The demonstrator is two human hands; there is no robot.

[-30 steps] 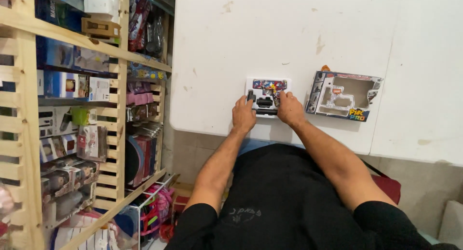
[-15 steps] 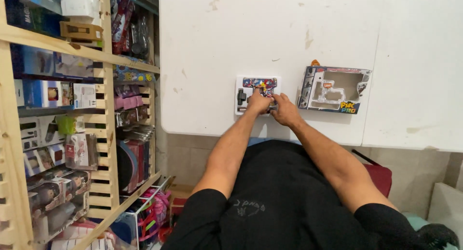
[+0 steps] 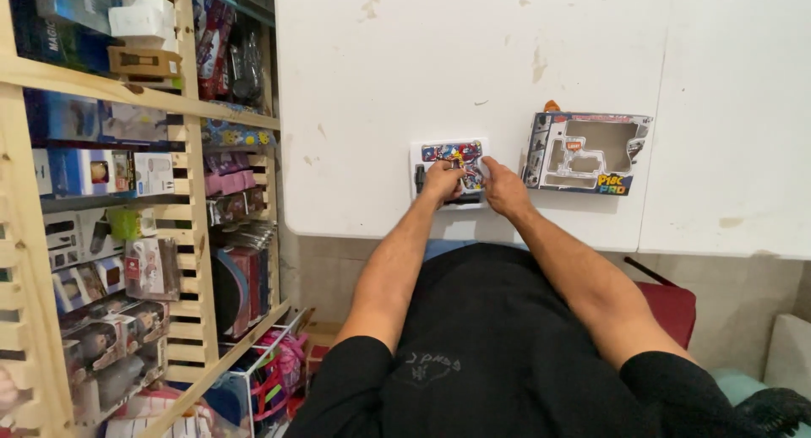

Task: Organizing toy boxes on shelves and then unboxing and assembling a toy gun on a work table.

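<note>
Slippage is looking like the likeliest trouble: the small toy card [image 3: 450, 169], a white-edged pack with a colourful printed face and a dark piece showing at its left side, is lying flat near the front edge of the white table [image 3: 380, 83], and both hands are working on it from the near side, so a pull or a push that is too brisk could be sending it off that edge or tearing the printed face. A sideways shove to the right could also be knocking it into the open toy box [image 3: 585, 153], which is sitting just to the right of the card, apart from it, with its cut-out window facing up (an orange bit is peeking over its far edge). The left hand [image 3: 441, 183] is resting on the card's lower left part with its fingers curled down onto it, seemingly pinching at the surface, though whether they are gripping anything is hidden. The right hand [image 3: 505, 190] is lying at the card's lower right corner, fingers stretched leftward and touching its face, pressing rather than closing round it. Wooden shelves [image 3: 127, 235] crowded with packaged toys are standing well to the left of the card.
</note>
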